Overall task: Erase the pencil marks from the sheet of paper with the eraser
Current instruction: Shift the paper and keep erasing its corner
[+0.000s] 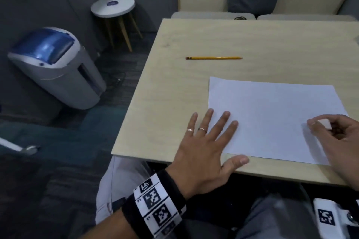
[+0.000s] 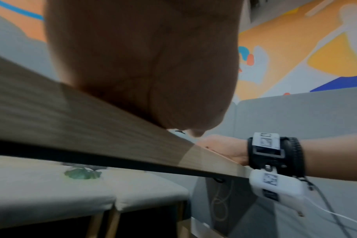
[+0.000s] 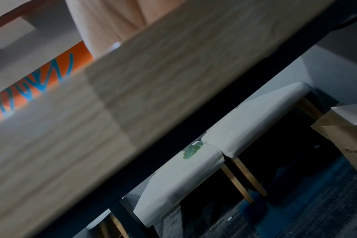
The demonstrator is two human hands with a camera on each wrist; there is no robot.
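Note:
A white sheet of paper [image 1: 272,112] lies on the light wooden table [image 1: 171,103], near its front edge. No pencil marks show on it in the head view. My left hand [image 1: 217,137] rests flat, fingers spread, on the sheet's left edge. My right hand [image 1: 338,137] hovers over the sheet's right part with fingers curled, pinching a small white block, apparently the eraser [image 1: 324,123]. A yellow pencil [image 1: 213,58] lies beyond the paper. The left wrist view shows only my palm [image 2: 143,64] at the table edge; the right wrist view shows the table edge [image 3: 132,80].
A grey bin with a blue lid [image 1: 56,64] and a small round white stool [image 1: 112,7] stand on the floor to the left. Pale cushioned benches [image 1: 213,15] line the table's far side. My lap is under the front edge.

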